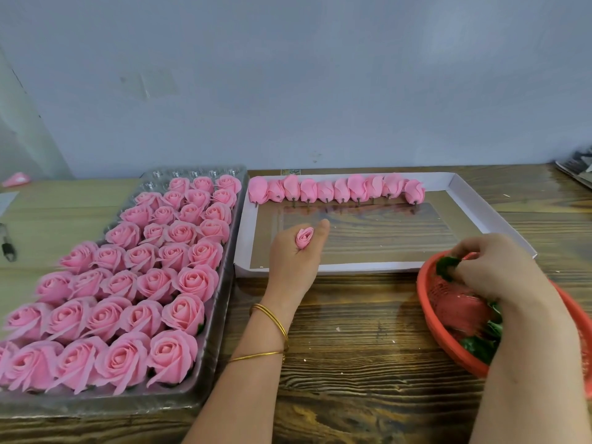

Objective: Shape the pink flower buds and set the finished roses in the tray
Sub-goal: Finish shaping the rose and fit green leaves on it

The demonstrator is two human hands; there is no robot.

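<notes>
1. Holding a bud [304,237], the left hand [296,256] sits over the near-left part of the white box [320,268] in the head view. Its fingers are curled round the bud and the thumb is stretched out. The bud's petal end pokes up out of the fist.
2. The right hand [495,267] reaches into the red basket [427,293] at the right of the table [352,331]. Its fingertips pinch a green leaf piece [447,266] near the basket's far rim.
3. More green pieces [480,346] lie in the basket, partly hidden by the right forearm.
4. A row of buds [336,189] lies side by side along the far wall of the box, their short stems pointing towards the person.
5. The clear tray [198,173] stands just left of the box. Open roses [128,283] fill it in close rows, apart from a few bare pockets at the far end.
6. Two gold bangles [272,318] ring the left wrist.
7. At the far left edge lie a dark tool [8,246] and a blurred pink item [16,179], too unclear to name.
</notes>
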